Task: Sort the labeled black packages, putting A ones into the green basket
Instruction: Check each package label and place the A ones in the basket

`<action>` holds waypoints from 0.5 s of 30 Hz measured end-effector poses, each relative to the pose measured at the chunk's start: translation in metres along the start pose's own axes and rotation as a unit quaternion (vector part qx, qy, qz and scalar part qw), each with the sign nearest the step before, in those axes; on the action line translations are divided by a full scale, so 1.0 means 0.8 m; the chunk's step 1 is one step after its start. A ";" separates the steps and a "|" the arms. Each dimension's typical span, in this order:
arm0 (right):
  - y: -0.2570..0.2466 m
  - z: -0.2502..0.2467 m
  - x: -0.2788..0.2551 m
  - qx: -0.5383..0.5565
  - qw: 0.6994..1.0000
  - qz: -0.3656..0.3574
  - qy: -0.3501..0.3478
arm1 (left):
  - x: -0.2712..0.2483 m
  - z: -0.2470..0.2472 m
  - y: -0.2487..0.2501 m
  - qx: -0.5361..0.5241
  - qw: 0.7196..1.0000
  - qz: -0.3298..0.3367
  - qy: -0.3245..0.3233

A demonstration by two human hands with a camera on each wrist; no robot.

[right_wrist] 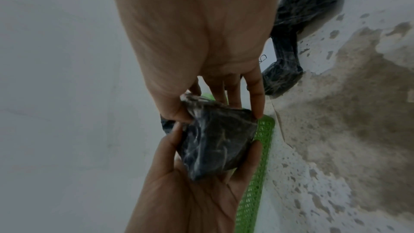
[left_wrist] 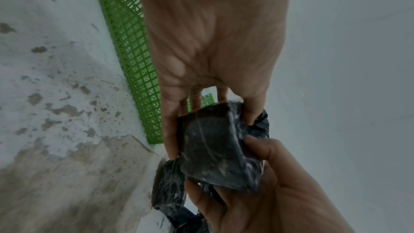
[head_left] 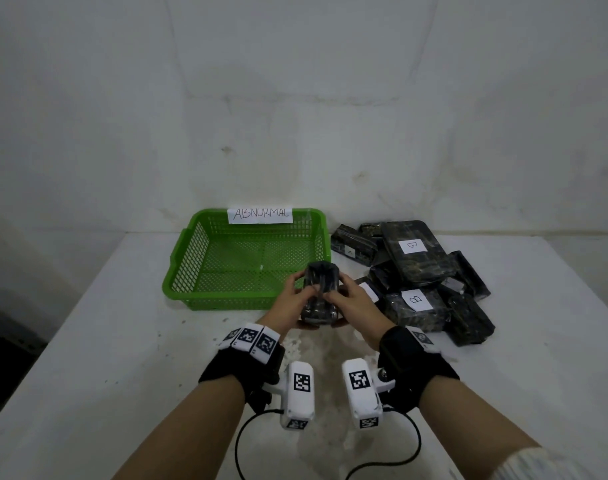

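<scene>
**Both hands on one black package, right by the basket**

So, both hands had the same black package [head_left: 320,292] in the air, just over the near edge of the green basket [head_left: 188,271]. The left hand [head_left: 288,301] had its grip wrapped around the left side, the right hand [head_left: 352,301] clamped on the right side, thumbs on top. From the wrist views the wrap looked crinkly and shiny, and I couldn't make out any letter on it. The basket sat on the white tabletop [head_left: 122,341] with a paper sign [head_left: 260,214] reading ABNORMAL on its far rim. Just right of the basket was a pile of black packages [head_left: 420,278], two showing B labels.
</scene>
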State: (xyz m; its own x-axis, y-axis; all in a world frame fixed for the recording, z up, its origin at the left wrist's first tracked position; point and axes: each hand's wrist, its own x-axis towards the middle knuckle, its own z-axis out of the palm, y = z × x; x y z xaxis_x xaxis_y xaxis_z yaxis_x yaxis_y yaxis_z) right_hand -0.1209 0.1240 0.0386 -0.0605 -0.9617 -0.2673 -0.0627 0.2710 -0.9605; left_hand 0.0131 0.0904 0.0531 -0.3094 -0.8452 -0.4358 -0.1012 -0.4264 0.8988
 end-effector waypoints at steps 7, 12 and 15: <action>0.000 -0.001 -0.002 -0.044 0.999 -0.015 -0.014 | 0.002 -0.001 -0.002 0.032 0.999 -0.012 0.002; -0.002 0.000 -0.006 -0.057 0.996 -0.010 -0.067 | 0.004 -0.003 -0.005 0.056 0.998 0.001 0.018; 0.001 0.002 -0.004 -0.057 0.997 0.001 -0.059 | 0.002 -0.002 -0.002 0.038 0.999 -0.001 0.021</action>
State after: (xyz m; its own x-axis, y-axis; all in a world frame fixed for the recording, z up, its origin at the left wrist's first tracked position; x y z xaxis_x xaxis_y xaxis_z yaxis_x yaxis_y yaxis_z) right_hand -0.1194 0.1274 0.0388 0.0569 -0.9576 -0.2826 -0.1760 0.2690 -0.9469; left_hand 0.0143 0.0891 0.0507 -0.2687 -0.8583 -0.4372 -0.1745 -0.4030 0.8984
